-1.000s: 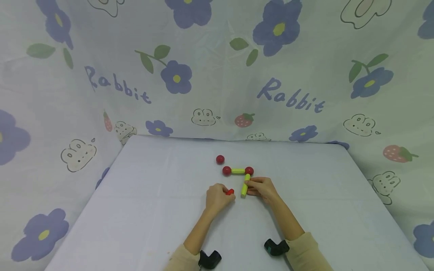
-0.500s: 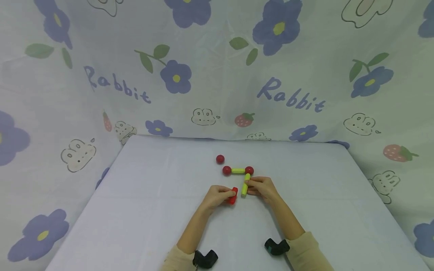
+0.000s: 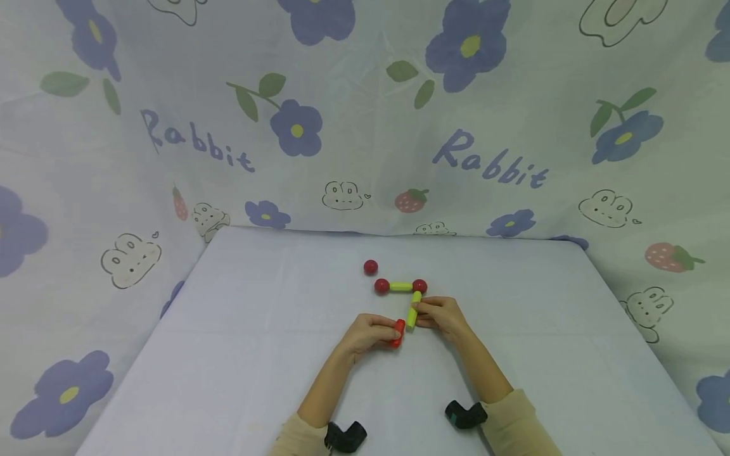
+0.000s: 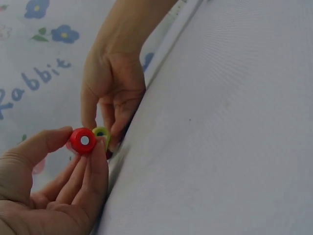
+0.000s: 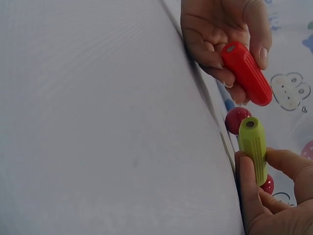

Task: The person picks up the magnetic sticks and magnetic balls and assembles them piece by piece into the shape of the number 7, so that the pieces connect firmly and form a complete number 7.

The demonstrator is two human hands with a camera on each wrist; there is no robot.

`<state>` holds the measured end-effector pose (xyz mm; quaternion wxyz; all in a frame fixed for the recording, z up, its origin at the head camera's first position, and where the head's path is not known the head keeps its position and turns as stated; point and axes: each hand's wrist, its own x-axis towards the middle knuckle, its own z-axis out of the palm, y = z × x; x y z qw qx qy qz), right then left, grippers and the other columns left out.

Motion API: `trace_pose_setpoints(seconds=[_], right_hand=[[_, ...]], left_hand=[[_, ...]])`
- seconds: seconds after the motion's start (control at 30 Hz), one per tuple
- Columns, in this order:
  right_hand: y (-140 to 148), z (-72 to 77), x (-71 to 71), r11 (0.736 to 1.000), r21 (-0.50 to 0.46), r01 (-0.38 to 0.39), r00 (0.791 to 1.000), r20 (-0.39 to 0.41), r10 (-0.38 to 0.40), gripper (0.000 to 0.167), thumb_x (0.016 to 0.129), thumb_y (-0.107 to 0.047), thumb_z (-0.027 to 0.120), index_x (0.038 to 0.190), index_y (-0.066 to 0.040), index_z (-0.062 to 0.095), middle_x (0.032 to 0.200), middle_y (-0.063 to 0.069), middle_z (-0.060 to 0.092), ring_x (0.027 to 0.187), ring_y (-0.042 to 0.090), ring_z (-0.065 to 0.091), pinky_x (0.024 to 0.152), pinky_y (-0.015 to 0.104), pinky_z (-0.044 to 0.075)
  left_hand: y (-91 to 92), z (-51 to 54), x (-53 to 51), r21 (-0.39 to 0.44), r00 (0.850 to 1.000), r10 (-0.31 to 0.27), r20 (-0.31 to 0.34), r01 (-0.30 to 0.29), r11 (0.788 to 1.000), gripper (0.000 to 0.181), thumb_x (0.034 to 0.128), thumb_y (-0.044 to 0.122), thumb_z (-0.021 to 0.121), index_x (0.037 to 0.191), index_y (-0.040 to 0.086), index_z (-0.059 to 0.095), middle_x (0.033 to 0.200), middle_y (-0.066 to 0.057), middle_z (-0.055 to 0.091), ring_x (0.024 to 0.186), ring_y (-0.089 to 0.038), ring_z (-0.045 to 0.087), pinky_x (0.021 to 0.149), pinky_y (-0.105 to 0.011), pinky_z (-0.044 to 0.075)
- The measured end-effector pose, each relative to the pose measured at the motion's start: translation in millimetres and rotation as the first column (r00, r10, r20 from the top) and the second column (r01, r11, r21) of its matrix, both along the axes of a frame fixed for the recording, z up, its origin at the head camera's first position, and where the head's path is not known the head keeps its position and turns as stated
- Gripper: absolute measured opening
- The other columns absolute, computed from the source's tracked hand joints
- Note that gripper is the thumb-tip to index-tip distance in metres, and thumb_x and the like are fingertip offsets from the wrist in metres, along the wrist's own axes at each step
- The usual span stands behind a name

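My left hand [image 3: 362, 334] pinches a red ridged magnetic rod [image 5: 248, 76] between thumb and fingers. A small metal disc shows in the rod's end in both wrist views. Just to its right, my right hand [image 3: 445, 315] pinches a yellow-green magnetic rod [image 5: 253, 147] of the same ridged form. The far end of this rod meets a red ball [image 3: 419, 286]. From that ball another yellow-green rod [image 3: 401, 287] runs left to a second red ball [image 3: 382, 286]. The two held rods are close together, with a small gap visible in the right wrist view.
A loose red ball [image 3: 371, 266] lies behind the joined pieces on the white table [image 3: 256, 329]. A patterned curtain [image 3: 365, 145] hangs along the table's back and sides. Black camera mounts [image 3: 466, 415] sit at both wrists.
The left hand has turned the red rod, so that more of its length shows, and has carried it slightly right, nearer the yellow-green rod. My right hand stays in place.
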<state>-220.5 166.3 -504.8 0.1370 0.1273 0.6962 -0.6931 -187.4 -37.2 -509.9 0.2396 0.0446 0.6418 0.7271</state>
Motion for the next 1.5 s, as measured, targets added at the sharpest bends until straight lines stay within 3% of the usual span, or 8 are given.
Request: trace_pose_setpoints(seconds=[0.27,0.43,0.6,0.83,1.17,1.5], right_hand=[[0,-3.4,-1.5,1.000,0.011,0.009,1.000,0.000,-0.009,0.048,0.084,-0.011,0.071,0.120,0.014,0.051,0.093,0.014,0.067,0.070,0.015,0.067,0.067,0.029,0.056],[0,-3.2,-1.4,1.000,0.012,0.006,1.000,0.002,-0.006,0.049,0.084,-0.011,0.070,0.121,0.015,0.051,0.093,0.014,0.067,0.071,0.015,0.067,0.068,0.029,0.056],[0,-1.7,-1.3,1.000,0.004,0.000,1.000,-0.001,0.000,0.049,0.084,-0.011,0.070,0.121,0.016,0.050,0.090,0.013,0.068,0.070,0.014,0.067,0.067,0.029,0.056],[0,0.0,-0.1,1.000,-0.006,0.003,1.000,0.001,-0.003,0.049,0.084,-0.009,0.070,0.120,0.017,0.051,0.090,0.013,0.067,0.069,0.014,0.067,0.066,0.029,0.056],[1,1.0,0.1,1.000,-0.014,0.012,1.000,0.015,-0.012,0.049,0.083,-0.010,0.071,0.120,0.015,0.051,0.093,0.015,0.066,0.068,0.016,0.068,0.066,0.029,0.056],[2,-1.9,0.1,0.997,-0.073,-0.035,0.999,-0.028,0.033,0.048,0.085,-0.005,0.067,0.121,0.020,0.047,0.087,0.011,0.065,0.070,0.013,0.066,0.068,0.028,0.056]], left_hand=[[2.7,0.5,3.1,-0.050,1.000,-0.016,-0.020,0.015,0.999,0.031,0.0779,0.000,0.070,0.104,-0.015,0.063,0.083,-0.013,0.069,0.072,-0.014,0.064,0.071,-0.033,0.056],[5.5,4.7,5.2,-0.059,0.998,-0.042,-0.041,0.039,0.997,0.033,0.0797,0.000,0.069,0.108,-0.015,0.061,0.093,-0.022,0.070,0.075,-0.013,0.066,0.071,-0.035,0.056],[8.1,4.3,5.2,-0.072,0.997,-0.048,-0.056,0.044,0.996,0.032,0.0797,0.000,0.069,0.108,-0.014,0.062,0.095,-0.021,0.069,0.074,-0.012,0.066,0.069,-0.034,0.057],[12.1,1.2,5.0,-0.076,0.999,-0.018,-0.029,0.015,0.997,0.032,0.0757,-0.002,0.071,0.104,-0.014,0.064,0.091,-0.019,0.070,0.074,-0.015,0.067,0.067,-0.034,0.057],[16.4,0.7,4.6,-0.085,0.999,-0.001,-0.050,-0.003,0.996,0.033,0.0788,-0.002,0.069,0.109,-0.015,0.061,0.097,-0.023,0.069,0.076,-0.015,0.066,0.067,-0.035,0.057],[23.5,2.6,5.4,-0.152,0.987,0.050,-0.152,-0.073,0.986,0.030,0.0778,0.002,0.070,0.101,-0.015,0.063,0.088,-0.023,0.070,0.068,-0.010,0.063,0.062,-0.027,0.055]])
